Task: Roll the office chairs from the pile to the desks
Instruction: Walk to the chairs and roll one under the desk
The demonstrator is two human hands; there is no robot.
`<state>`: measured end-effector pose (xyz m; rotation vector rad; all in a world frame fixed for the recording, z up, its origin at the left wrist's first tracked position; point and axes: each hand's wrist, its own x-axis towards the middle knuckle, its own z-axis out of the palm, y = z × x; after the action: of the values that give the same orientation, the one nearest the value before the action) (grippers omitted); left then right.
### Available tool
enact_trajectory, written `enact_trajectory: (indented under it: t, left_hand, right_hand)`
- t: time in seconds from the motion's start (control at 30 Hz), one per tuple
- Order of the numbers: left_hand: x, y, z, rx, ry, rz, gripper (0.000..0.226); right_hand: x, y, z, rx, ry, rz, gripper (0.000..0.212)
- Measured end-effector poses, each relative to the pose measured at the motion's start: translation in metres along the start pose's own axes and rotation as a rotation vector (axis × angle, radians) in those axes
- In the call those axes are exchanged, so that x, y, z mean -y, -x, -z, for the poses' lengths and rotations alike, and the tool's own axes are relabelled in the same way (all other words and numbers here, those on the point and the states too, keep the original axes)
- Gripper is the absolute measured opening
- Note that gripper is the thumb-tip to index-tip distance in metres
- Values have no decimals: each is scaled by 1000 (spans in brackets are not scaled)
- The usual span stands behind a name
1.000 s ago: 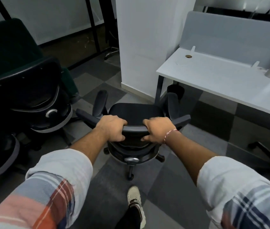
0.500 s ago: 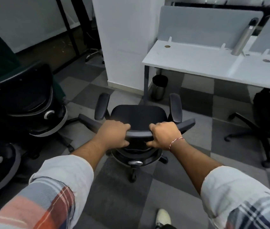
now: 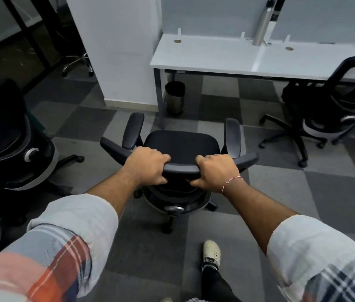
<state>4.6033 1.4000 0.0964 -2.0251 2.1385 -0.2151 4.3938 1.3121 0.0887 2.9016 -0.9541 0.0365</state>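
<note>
Your floor (image 3: 335, 192) is grey checkered carpet. On it, right ahead of you, the chair (image 3: 182, 147) stands on its casters; the pile (image 3: 15, 149) crowds your left, a second chair (image 3: 324, 118) sits at the white table (image 3: 211, 55), a bin (image 3: 174, 97) beneath its left end.

Black office chair (image 3: 182, 147) upright, facing white desk (image 3: 215, 55)

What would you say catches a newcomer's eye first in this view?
The left hand and right hand grip the backrest of a black office chair at the centre. Ahead stands a white desk with a dark bin under it, and a second chair sits further right.
</note>
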Motion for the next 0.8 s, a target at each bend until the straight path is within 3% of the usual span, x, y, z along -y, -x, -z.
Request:
enact_trajectory:
  t: [0.4,0.8]
  left_hand:
    - [-30,-63,4,-48,16,-103,33]
    - [-58,-206,10,-77,43,-107,38]
  right_hand:
    - [-60,8,-6,26,62,-87,50]
    - [-185,-41,-24,27,115,-147,53]
